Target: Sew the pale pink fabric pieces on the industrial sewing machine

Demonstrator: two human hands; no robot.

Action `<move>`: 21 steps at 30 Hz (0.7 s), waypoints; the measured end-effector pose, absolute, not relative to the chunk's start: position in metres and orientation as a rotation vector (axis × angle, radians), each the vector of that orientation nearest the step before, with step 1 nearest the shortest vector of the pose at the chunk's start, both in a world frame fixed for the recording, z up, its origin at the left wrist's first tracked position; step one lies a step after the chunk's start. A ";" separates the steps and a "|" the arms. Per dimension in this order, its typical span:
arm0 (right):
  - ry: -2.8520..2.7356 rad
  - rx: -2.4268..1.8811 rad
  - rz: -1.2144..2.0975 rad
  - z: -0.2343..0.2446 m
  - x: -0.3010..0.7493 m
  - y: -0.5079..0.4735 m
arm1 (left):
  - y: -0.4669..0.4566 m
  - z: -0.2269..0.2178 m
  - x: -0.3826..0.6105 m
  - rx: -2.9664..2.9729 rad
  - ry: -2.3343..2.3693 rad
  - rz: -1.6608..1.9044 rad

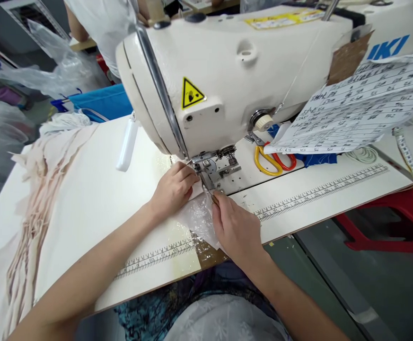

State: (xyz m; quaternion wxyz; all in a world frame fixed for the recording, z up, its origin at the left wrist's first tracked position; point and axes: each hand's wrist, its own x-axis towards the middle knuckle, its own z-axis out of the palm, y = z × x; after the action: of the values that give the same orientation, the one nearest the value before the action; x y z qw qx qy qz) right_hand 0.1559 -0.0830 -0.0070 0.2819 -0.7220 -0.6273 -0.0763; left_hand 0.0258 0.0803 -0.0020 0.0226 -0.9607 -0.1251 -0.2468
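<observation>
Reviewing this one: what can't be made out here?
All in the head view:
What the left hand pinches, if anything: its own fingers hide it.
Kind of narrow metal tool: the right hand covers its near end.
Start of the blue lettering: brown cardboard covers it.
Writing on the paper sheet: too small and blurred.
Co-worker in white: head cut off by the top edge.

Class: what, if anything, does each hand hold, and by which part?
The right hand grips a slim silvery metal tool by its near end. Whether the left hand, fingers curled, holds anything cannot be told.
</observation>
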 end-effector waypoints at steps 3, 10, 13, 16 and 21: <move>-1.657 -1.851 -0.093 -0.003 0.154 -0.115 | 0.077 0.004 0.022 -3.038 -0.367 -0.671; -1.670 -1.764 0.252 -0.008 0.157 -0.176 | 0.054 0.007 0.023 -3.033 -0.487 -0.479; -1.695 -1.710 0.253 -0.010 0.159 -0.178 | 0.040 0.005 0.028 -2.981 -0.588 -0.521; -1.709 -1.682 0.274 -0.011 0.160 -0.178 | 0.031 0.001 0.028 -2.952 -0.622 -0.565; -1.701 -1.643 0.333 -0.011 0.159 -0.180 | 0.027 -0.005 0.020 -2.960 -0.579 -0.620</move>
State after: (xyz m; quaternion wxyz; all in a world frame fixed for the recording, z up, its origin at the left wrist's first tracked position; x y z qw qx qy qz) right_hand 0.1590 -0.1799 -0.0114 0.3678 -0.6399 -0.6622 0.1298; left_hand 0.0201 0.0271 -0.0048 0.0311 -0.9608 -0.1879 -0.2013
